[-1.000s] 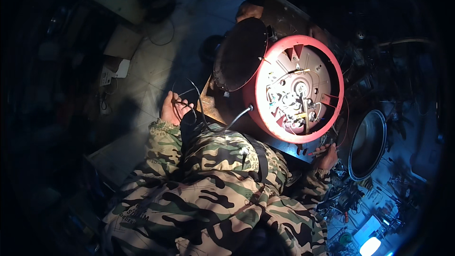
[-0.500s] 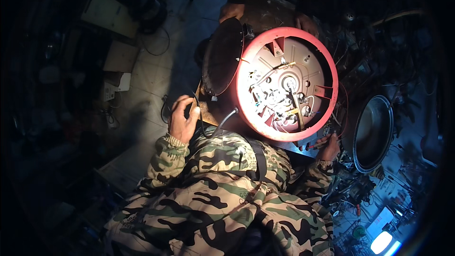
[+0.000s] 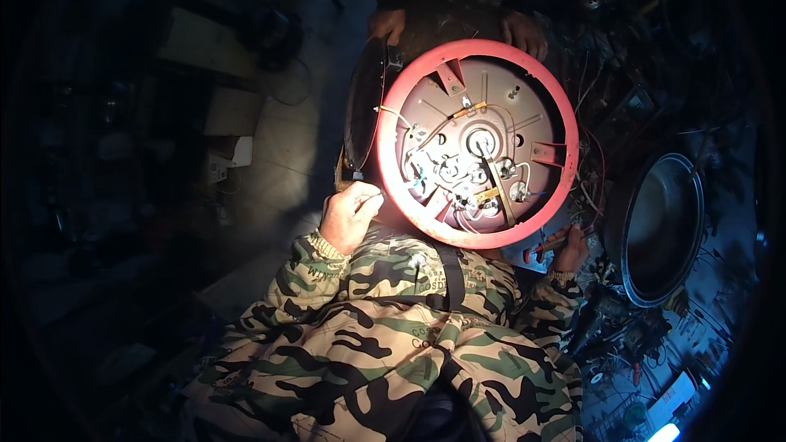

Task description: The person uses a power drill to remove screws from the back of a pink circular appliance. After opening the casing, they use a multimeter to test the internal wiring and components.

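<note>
A round appliance base with a pink-red rim (image 3: 474, 241) lies underside up before me. Inside it, a metal plate (image 3: 483, 86) carries wires, terminals and a yellow-sleeved strap. My left hand (image 3: 350, 217) is closed beside the rim's lower left, fingers pinched; what they hold, if anything, is hidden. At the rim's lower right, my right hand (image 3: 571, 250) is closed on a slim red-and-dark tool (image 3: 536, 252), its kind unclear. A dark round cover (image 3: 366, 106) stands on edge at the base's left, seen nearly edge-on.
Across from me, another person's hands (image 3: 386, 26) are at the far side, one by the cover and one behind the rim. A large round metal pot (image 3: 663, 229) stands at right, among loose wires and parts. Boxes (image 3: 233, 110) lie in shadow on the left.
My left hand has moved right, toward the rim; the black cable it held is no longer visible. The base has shifted slightly left and the cover has turned more edge-on.
</note>
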`<action>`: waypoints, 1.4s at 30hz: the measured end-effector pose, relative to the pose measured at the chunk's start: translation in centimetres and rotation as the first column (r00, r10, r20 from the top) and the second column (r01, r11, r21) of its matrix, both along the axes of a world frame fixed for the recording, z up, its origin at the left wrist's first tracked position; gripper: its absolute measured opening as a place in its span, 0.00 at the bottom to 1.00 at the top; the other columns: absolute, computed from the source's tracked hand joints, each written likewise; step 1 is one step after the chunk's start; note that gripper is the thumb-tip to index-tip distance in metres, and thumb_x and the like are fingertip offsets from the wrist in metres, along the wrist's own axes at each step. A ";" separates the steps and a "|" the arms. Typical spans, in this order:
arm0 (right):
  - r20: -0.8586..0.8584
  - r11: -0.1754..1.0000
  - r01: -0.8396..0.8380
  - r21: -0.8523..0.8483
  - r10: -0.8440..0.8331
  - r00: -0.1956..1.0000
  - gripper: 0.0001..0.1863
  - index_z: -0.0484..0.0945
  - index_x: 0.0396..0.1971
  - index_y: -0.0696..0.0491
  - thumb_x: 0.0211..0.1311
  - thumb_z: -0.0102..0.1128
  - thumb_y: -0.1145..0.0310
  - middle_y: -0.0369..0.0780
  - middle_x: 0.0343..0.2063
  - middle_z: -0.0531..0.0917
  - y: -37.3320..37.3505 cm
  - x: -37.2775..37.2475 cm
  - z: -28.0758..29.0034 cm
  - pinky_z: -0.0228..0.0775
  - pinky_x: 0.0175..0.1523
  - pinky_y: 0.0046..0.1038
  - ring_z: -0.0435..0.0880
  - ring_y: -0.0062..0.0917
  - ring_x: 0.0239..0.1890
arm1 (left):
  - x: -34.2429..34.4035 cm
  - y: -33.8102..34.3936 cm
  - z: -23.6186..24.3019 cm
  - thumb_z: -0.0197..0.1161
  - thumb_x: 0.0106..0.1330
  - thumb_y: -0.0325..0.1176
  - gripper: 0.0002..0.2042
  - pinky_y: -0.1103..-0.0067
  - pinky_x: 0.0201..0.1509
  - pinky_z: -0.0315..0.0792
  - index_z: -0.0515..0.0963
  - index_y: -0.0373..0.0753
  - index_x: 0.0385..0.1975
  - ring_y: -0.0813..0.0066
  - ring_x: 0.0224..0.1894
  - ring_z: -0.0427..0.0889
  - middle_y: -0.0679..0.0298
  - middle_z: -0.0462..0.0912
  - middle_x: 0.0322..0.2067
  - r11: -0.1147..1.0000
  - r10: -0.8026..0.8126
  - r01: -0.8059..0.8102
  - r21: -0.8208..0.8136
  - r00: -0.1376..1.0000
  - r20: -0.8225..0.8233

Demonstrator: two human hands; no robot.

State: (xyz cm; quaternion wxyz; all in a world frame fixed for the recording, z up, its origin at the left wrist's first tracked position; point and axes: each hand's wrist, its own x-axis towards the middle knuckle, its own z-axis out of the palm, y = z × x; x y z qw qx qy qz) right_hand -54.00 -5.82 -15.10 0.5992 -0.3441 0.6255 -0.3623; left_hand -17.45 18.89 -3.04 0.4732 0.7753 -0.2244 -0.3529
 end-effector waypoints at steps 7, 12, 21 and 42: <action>-0.010 0.999 -0.036 0.012 0.036 0.999 0.17 0.77 0.35 0.57 0.71 0.60 0.55 0.39 0.21 0.79 -2.3 -1.7 -2.9 0.76 0.28 0.30 0.81 0.27 0.21 | 3.5 -0.1 0.7 0.63 0.71 0.32 0.08 0.83 0.36 0.71 0.81 0.31 0.35 0.85 0.31 0.75 0.69 0.80 0.28 0.973 -0.169 0.194 0.121 0.967 -0.191; -0.050 0.996 -0.081 -0.031 0.079 0.996 0.18 0.77 0.34 0.58 0.71 0.59 0.56 0.40 0.22 0.80 -4.6 -1.7 -2.4 0.76 0.29 0.29 0.81 0.28 0.22 | 3.6 0.1 0.7 0.62 0.72 0.33 0.09 0.84 0.31 0.68 0.82 0.33 0.36 0.87 0.27 0.72 0.71 0.77 0.23 0.979 -0.116 0.153 0.135 0.962 -0.247; -0.136 0.980 -0.190 -0.052 0.182 0.974 0.16 0.80 0.43 0.59 0.73 0.56 0.60 0.43 0.35 0.84 -6.0 -6.5 -5.1 0.77 0.39 0.29 0.84 0.29 0.34 | 2.4 5.9 -2.8 0.67 0.59 0.25 0.04 0.72 0.44 0.74 0.82 0.38 0.33 0.65 0.36 0.81 0.61 0.83 0.30 0.918 -0.255 0.102 0.383 0.891 0.375; -0.486 0.970 -0.182 -0.159 0.083 0.870 0.19 0.81 0.49 0.64 0.65 0.64 0.66 0.39 0.29 0.86 4.1 -5.2 2.3 0.73 0.34 0.21 0.83 0.19 0.30 | 5.2 15.5 -15.7 0.70 0.60 0.33 0.11 0.72 0.53 0.75 0.82 0.34 0.39 0.61 0.47 0.84 0.55 0.84 0.45 0.934 -0.278 0.258 0.246 0.959 0.049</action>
